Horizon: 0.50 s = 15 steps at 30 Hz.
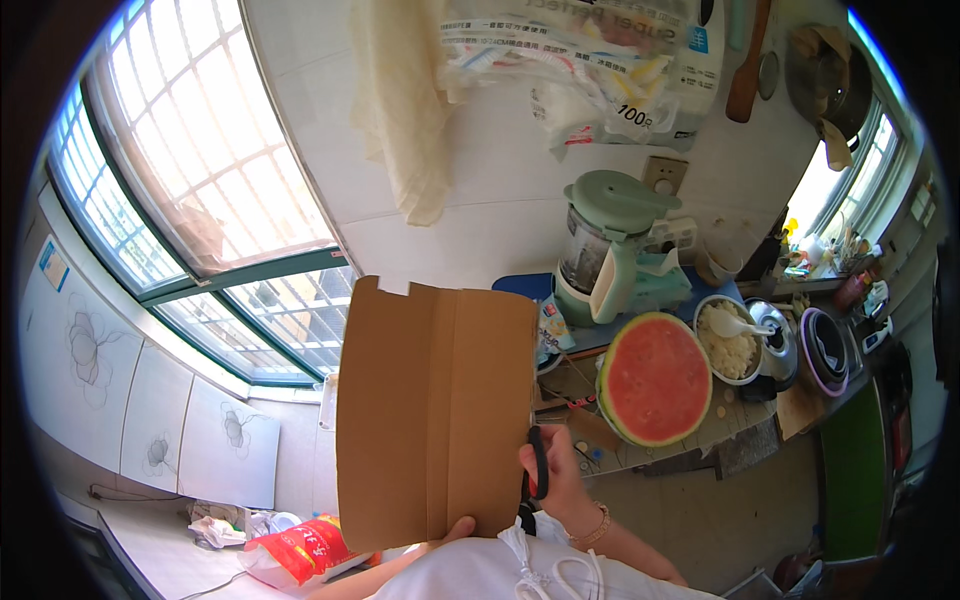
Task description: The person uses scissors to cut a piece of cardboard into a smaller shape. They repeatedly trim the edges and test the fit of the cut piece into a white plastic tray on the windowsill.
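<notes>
A large flap of brown corrugated cardboard (435, 405) stands nearly upright before me, creased down its middle and notched at its top edge. My left hand (457, 529) grips its bottom edge; only the thumb and part of the hand show, the fingers being behind the board. In my right hand (562, 472) is a pair of scissors with black and red handles (539, 463), held at the cardboard's right edge. The blades are mostly hidden, so how far they are parted is unclear. A bracelet (594, 526) circles the right wrist.
A halved watermelon (657, 379) sits on the counter right of the cardboard. Behind it stands a green blender (611, 240); beside it is a bowl of rice (726, 341) with a white spoon. A red and white bag (307, 551) lies low at left, below the barred windows (210, 135).
</notes>
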### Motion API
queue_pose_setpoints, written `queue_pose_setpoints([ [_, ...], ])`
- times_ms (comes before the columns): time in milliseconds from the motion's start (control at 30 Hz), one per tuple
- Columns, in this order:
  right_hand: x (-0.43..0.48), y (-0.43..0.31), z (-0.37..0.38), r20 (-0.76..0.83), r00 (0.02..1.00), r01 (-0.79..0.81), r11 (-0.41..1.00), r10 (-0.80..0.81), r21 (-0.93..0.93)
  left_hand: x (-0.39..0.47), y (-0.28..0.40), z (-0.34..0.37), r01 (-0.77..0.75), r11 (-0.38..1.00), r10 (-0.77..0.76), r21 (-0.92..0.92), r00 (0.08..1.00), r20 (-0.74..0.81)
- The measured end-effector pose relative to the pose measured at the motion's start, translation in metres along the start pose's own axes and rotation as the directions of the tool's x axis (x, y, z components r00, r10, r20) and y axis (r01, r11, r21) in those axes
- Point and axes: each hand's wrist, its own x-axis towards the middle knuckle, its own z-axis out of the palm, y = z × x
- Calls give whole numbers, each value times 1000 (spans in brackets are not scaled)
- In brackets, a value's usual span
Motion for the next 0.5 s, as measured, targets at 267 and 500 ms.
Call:
queue_pose_setpoints([
  [267,6,-11,-13,3,990,-141,965,144,222,-1,-4,-5,34,999,-34,7,999,15],
  [500,8,-7,-12,-25,984,-165,953,177,254,-14,1,-25,79,997,-79,24,997,17],
])
